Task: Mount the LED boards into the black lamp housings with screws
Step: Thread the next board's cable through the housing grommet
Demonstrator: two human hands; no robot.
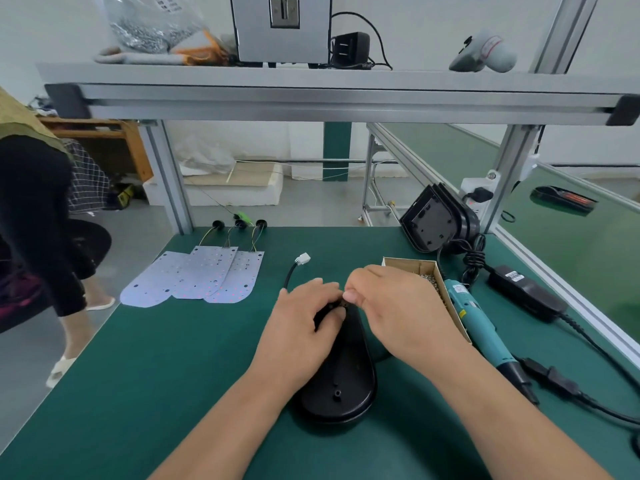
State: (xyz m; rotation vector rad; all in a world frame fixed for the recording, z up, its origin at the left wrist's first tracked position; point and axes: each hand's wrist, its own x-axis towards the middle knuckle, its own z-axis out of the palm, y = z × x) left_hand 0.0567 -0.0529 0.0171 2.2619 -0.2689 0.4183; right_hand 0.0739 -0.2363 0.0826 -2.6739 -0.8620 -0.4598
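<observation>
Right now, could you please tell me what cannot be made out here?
Head view:
- Narrow end of the black lamp housing: covered by the left hand and right hand.
- The small dark part the right hand pinches: too small to identify.
- The screws in the cardboard box: mostly behind the right hand.
- The black cable: cut off by the right edge.

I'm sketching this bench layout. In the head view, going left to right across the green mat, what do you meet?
LED boards → left hand → right hand → cardboard screw box → teal screwdriver → black power adapter. The lamp housing under both hands is left out.
</observation>
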